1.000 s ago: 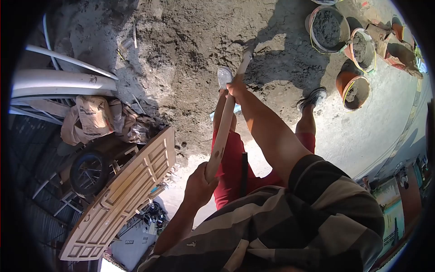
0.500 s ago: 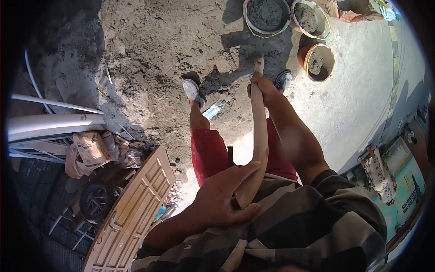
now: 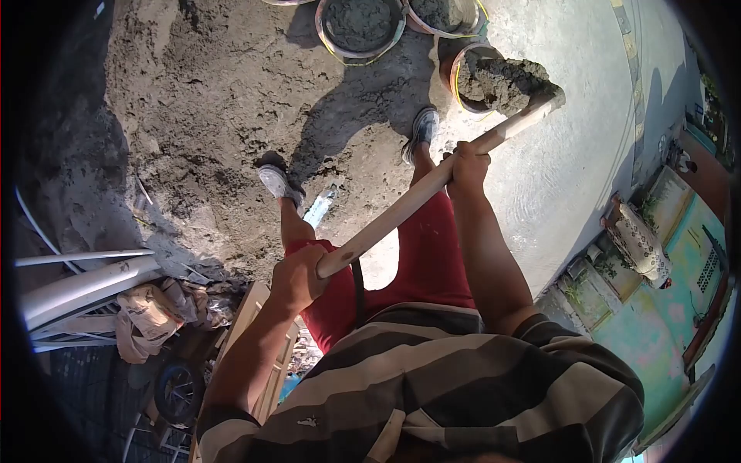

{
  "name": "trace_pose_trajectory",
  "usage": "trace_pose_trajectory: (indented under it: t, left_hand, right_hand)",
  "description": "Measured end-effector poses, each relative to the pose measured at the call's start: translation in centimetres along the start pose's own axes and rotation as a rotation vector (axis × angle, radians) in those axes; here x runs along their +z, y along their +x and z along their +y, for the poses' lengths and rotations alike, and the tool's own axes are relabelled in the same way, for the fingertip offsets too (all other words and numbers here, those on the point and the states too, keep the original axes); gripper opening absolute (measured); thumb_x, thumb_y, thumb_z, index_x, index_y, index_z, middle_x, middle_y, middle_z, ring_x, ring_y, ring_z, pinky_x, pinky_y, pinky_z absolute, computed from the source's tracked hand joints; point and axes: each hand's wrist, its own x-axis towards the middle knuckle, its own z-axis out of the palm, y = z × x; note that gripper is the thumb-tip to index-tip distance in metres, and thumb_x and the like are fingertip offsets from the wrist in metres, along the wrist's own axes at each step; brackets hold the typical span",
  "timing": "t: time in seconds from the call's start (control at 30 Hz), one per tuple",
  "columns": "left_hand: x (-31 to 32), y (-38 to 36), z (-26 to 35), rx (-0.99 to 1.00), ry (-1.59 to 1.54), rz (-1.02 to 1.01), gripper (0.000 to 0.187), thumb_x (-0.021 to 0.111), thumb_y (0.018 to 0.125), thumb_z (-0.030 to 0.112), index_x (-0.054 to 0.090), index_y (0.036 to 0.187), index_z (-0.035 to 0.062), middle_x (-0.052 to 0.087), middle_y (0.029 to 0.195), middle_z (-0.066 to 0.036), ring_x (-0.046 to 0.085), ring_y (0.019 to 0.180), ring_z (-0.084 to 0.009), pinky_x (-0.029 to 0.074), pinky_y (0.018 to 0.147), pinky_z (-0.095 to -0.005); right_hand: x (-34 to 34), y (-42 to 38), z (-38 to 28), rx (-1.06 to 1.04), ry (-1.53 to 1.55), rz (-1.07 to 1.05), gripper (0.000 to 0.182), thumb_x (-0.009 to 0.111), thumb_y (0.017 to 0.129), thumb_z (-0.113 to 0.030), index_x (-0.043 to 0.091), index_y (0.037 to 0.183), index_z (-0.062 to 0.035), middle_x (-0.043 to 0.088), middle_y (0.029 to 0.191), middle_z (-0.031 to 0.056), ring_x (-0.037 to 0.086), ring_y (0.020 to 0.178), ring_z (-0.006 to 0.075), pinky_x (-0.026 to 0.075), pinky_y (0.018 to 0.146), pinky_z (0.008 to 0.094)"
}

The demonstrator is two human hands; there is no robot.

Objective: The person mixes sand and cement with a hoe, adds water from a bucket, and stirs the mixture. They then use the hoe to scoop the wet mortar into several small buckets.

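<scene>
A long wooden handle (image 3: pixel 394 214) runs diagonally from lower left to upper right. My left hand (image 3: pixel 299 278) is wrapped round its near end, over my left thigh. Farther up, my right hand (image 3: pixel 468 168) grips the shaft. At the far end a heap of wet grey mortar (image 3: pixel 511 83) lies over the orange bucket (image 3: pixel 455 71); the tool's blade is hidden under it. Two more buckets stand beside it, a mortar-filled bucket (image 3: pixel 360 54) and another bucket (image 3: pixel 468 28) with mortar inside.
Wet mortar (image 3: pixel 208 116) spreads over the ground around my feet. A plastic bottle (image 3: pixel 320 207) lies between my shoes. At lower left are white pipes (image 3: pixel 93 285), paper sacks (image 3: pixel 147 316), a wheel (image 3: pixel 179 393) and a wooden door (image 3: pixel 270 386). A person (image 3: pixel 641 239) is at the right.
The tool's far end has swung right and up to the orange bucket, now bearing mortar. My left hand has moved left, and its fingers have closed round the handle. The view has shifted right.
</scene>
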Motion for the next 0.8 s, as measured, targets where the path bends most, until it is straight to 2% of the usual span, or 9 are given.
trace_pose_trajectory:
  t: [0.07, 0.13, 0.2, 0.3, 0.43, 0.53, 0.6, 0.67, 0.8]
  left_hand:
    - [5.8, 6.2, -7.2, 0.088, 0.224, 0.025, 0.024, 0.073, 0.073, 0.027, 0.063, 0.087, 0.0107, 0.061, 0.081, -0.012, 0.063, 0.079, -0.0303, 0.050, 0.070, -0.0412]
    - [8.8, 11.4, -10.6, -0.132, 0.115, -0.151, 0.025, 0.075, 0.069, 0.018, 0.065, 0.091, 0.0134, 0.065, 0.089, -0.012, 0.065, 0.082, -0.0300, 0.048, 0.077, -0.0420]
    - [8.8, 14.5, -8.5, -0.132, 0.160, -0.082, 0.019, 0.074, 0.072, 0.018, 0.067, 0.089, 0.0119, 0.066, 0.090, -0.012, 0.065, 0.083, -0.0301, 0.048, 0.076, -0.0424]
    - [10.1, 13.1, -6.8, -0.146, 0.079, -0.065, 0.015, 0.073, 0.075, 0.018, 0.068, 0.087, 0.0088, 0.066, 0.090, -0.013, 0.065, 0.084, -0.0320, 0.050, 0.075, -0.0422]
    - [9.1, 7.2, -1.2, 0.233, -0.233, 0.058, 0.024, 0.073, 0.075, 0.021, 0.067, 0.093, 0.0065, 0.066, 0.089, -0.014, 0.064, 0.086, -0.0331, 0.051, 0.074, -0.0401]
    - [5.7, -0.2, 3.0, 0.079, -0.306, -0.126, 0.029, 0.073, 0.075, 0.021, 0.066, 0.098, 0.0068, 0.066, 0.087, -0.014, 0.065, 0.084, -0.0320, 0.051, 0.074, -0.0394]
    - [4.1, -3.8, 4.4, -0.032, -0.270, -0.285, 0.031, 0.073, 0.075, 0.021, 0.066, 0.101, 0.0085, 0.066, 0.087, -0.014, 0.065, 0.080, -0.0316, 0.051, 0.071, -0.0395]
    - [2.8, -6.7, 4.4, -0.073, -0.299, -0.214, 0.031, 0.073, 0.074, 0.020, 0.065, 0.102, 0.0094, 0.066, 0.086, -0.013, 0.065, 0.079, -0.0322, 0.052, 0.070, -0.0392]
    - [2.5, -10.5, -0.9, -0.205, -0.280, -0.110, 0.033, 0.071, 0.073, 0.022, 0.064, 0.103, 0.0105, 0.067, 0.086, -0.015, 0.066, 0.077, -0.0337, 0.053, 0.067, -0.0399]
  right_hand:
    - [0.2, 9.1, 5.1, 0.110, -0.054, -0.066, 0.029, 0.062, 0.081, -0.008, 0.047, 0.101, 0.0075, 0.054, 0.085, 0.0146, 0.061, 0.071, 0.0285, 0.054, 0.064, 0.0413]
    - [1.6, 11.5, 6.3, 0.175, -0.023, 0.031, 0.028, 0.062, 0.081, -0.006, 0.047, 0.102, 0.0053, 0.054, 0.085, 0.0140, 0.060, 0.074, 0.0291, 0.053, 0.067, 0.0421]
    - [2.8, 12.0, 4.9, 0.106, 0.060, 0.067, 0.025, 0.061, 0.081, -0.004, 0.047, 0.101, 0.0039, 0.054, 0.084, 0.0131, 0.060, 0.073, 0.0289, 0.053, 0.067, 0.0418]
    - [-1.4, 9.8, 3.2, -0.013, 0.199, -0.011, 0.025, 0.059, 0.080, -0.002, 0.045, 0.101, -0.0019, 0.053, 0.082, 0.0124, 0.059, 0.071, 0.0289, 0.052, 0.064, 0.0408]
    - [-5.4, 4.0, -2.3, -0.050, 0.246, -0.075, 0.015, 0.055, 0.082, -0.005, 0.046, 0.094, -0.0035, 0.051, 0.080, 0.0096, 0.056, 0.070, 0.0244, 0.050, 0.067, 0.0386]
    - [-7.1, 1.2, -3.1, 0.034, 0.142, -0.179, 0.010, 0.052, 0.084, -0.010, 0.047, 0.091, -0.0051, 0.052, 0.081, 0.0075, 0.055, 0.073, 0.0219, 0.050, 0.067, 0.0353]
    - [-6.5, 1.1, 0.1, 0.136, 0.105, -0.177, 0.010, 0.052, 0.084, -0.014, 0.048, 0.085, -0.0040, 0.052, 0.075, 0.0089, 0.056, 0.068, 0.0217, 0.049, 0.063, 0.0353]
    - [-4.7, -1.1, 2.4, 0.245, 0.038, -0.341, 0.012, 0.052, 0.085, -0.015, 0.050, 0.080, -0.0031, 0.052, 0.069, 0.0111, 0.056, 0.063, 0.0222, 0.049, 0.058, 0.0364]
    - [0.7, -1.6, 14.7, 0.379, -0.071, -0.190, 0.039, 0.063, 0.076, -0.011, 0.044, 0.108, 0.0004, 0.052, 0.084, 0.0106, 0.055, 0.067, 0.0225, 0.050, 0.060, 0.0367]
